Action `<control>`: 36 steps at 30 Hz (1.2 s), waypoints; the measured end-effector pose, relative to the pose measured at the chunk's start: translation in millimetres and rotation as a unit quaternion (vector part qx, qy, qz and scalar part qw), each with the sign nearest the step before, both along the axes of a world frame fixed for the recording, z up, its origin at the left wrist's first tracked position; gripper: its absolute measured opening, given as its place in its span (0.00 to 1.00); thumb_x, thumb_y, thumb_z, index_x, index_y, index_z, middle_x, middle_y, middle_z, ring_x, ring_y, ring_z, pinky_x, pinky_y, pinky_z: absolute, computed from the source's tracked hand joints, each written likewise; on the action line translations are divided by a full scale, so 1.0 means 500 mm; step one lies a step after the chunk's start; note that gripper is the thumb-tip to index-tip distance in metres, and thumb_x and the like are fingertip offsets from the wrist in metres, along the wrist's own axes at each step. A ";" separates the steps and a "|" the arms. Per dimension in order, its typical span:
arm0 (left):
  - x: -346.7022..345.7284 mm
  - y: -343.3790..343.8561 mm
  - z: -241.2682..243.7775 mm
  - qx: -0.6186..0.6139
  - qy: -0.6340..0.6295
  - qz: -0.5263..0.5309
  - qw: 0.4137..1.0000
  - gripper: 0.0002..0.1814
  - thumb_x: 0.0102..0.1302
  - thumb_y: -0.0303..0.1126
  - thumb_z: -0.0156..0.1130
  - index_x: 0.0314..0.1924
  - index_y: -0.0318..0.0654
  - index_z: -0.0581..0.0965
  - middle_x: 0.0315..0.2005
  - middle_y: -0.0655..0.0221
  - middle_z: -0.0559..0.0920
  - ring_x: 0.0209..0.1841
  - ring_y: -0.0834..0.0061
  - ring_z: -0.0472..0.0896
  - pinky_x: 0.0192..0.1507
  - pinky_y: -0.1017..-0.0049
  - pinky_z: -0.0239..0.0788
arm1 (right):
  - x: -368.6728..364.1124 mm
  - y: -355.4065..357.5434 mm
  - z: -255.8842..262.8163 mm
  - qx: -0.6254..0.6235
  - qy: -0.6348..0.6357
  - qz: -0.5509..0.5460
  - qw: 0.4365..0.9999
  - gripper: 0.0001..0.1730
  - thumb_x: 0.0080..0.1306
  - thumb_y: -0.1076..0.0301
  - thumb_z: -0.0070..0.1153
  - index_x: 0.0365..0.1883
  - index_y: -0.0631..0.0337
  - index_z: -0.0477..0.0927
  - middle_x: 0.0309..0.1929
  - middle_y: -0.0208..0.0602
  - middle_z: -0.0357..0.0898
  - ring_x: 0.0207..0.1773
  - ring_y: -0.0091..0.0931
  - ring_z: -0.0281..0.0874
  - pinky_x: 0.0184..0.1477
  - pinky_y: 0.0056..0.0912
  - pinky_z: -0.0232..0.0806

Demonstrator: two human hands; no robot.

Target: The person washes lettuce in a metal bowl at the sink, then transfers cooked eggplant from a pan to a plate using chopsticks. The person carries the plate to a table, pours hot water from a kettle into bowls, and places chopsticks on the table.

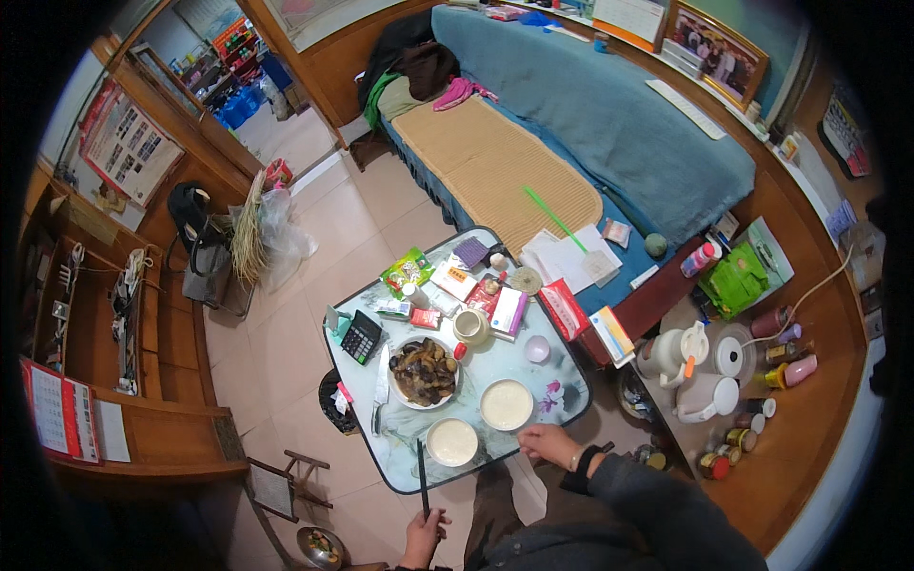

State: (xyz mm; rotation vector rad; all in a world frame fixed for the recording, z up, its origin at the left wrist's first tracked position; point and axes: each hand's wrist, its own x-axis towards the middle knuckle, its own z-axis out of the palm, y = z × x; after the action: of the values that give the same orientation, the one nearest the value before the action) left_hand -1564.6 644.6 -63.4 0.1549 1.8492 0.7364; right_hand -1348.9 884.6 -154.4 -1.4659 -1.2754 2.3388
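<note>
My left hand (425, 534), below the table's near edge, grips a pair of dark chopsticks (423, 475) that point up past the left bowl. My right hand (548, 444), with a bracelet at the wrist, is at the table's near right edge, fingers curled; whether anything is inside them is hidden. Just beyond it stands a bowl of pale, creamy food (506, 405). A second bowl of the same food (451, 442) is nearer the left hand. Behind both sits a white plate of dark braised food (424, 371), with a kitchen knife (381, 389) lying to its left.
On the marble-patterned table (493, 460) are a calculator (361, 337), a jar (470, 325), a small pale cup (537, 349) and several boxes. A wooden stool (285, 485) stands left on the floor. Right, a low cabinet holds a white thermos jug (675, 355); a sofa (593, 121) lies beyond.
</note>
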 end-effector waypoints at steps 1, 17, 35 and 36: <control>-0.009 -0.020 0.007 0.002 0.006 0.008 1.000 0.17 0.72 0.39 0.48 0.46 0.31 0.75 0.30 0.66 0.82 0.19 0.82 0.73 0.21 0.82 0.63 | -0.028 0.021 -0.014 -0.046 0.003 -0.005 0.999 0.14 0.66 0.60 0.53 0.43 0.60 0.79 0.34 0.27 0.79 0.36 0.19 0.76 0.37 0.23 0.71; -0.301 -0.223 -0.025 0.074 0.289 -0.287 0.910 0.11 0.65 0.36 0.57 0.40 0.34 0.76 0.28 0.51 0.78 0.30 0.52 0.77 0.31 0.62 0.70 | -0.501 0.258 -0.449 0.048 -0.205 -0.157 0.965 0.15 0.61 0.60 0.58 0.40 0.61 0.76 0.36 0.30 0.75 0.36 0.27 0.73 0.37 0.33 0.67; -0.313 -0.163 -0.050 -0.018 0.033 -0.059 0.998 0.17 0.70 0.42 0.54 0.40 0.35 0.80 0.24 0.69 0.80 0.27 0.80 0.75 0.27 0.77 0.68 | -0.403 0.271 -0.301 -0.019 -0.147 -0.317 0.937 0.11 0.65 0.62 0.56 0.41 0.59 0.74 0.33 0.29 0.73 0.34 0.23 0.72 0.36 0.31 0.74; -0.308 -0.153 -0.043 -0.045 0.045 -0.076 0.995 0.17 0.70 0.42 0.54 0.41 0.35 0.80 0.25 0.69 0.80 0.27 0.80 0.75 0.28 0.76 0.67 | -0.378 0.264 -0.273 0.019 -0.153 -0.284 0.946 0.11 0.64 0.63 0.57 0.40 0.59 0.75 0.32 0.28 0.73 0.33 0.22 0.72 0.36 0.30 0.73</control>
State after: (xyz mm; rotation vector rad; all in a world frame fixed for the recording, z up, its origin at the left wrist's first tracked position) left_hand -1718.6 568.4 -85.0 0.2708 1.9286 0.5482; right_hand -1538.0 1016.5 -291.1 -1.9219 -0.7825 1.7537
